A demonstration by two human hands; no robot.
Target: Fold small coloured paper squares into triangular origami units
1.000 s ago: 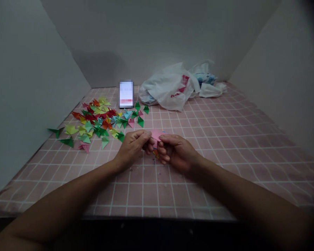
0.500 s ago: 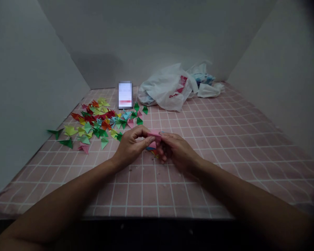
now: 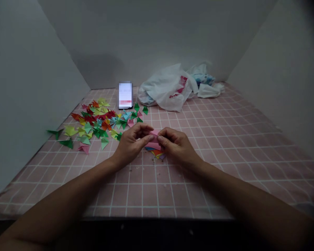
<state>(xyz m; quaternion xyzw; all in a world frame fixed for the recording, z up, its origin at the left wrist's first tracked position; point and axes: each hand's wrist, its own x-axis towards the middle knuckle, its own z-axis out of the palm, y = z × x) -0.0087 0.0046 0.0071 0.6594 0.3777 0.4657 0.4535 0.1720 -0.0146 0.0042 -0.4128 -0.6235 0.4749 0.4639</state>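
Observation:
A small piece of pink paper [image 3: 154,133] is pinched between my two hands above the table. My left hand [image 3: 133,141] grips its left side between thumb and fingers. On the right side, my right hand [image 3: 178,144] pinches it with thumb and forefinger. Fingers cover much of the paper, so its folds are hard to make out. Just beneath lies a stack of coloured paper [image 3: 157,152], with pink, blue, orange, yellow and purple edges showing. To the left spreads a pile of folded paper pieces [image 3: 99,131] in many colours.
A phone [image 3: 125,94] with a lit screen stands upright at the back. Beside it lies a crumpled white plastic bag [image 3: 167,89], and a blue and white packet [image 3: 203,79] sits farther right. A pink checked cloth [image 3: 225,139] covers the table; walls enclose three sides.
My right hand has turned and its fingers have curled in, now pinching the pink paper's edge with the thumb on top. More of the paper stack shows below. My left hand has barely moved.

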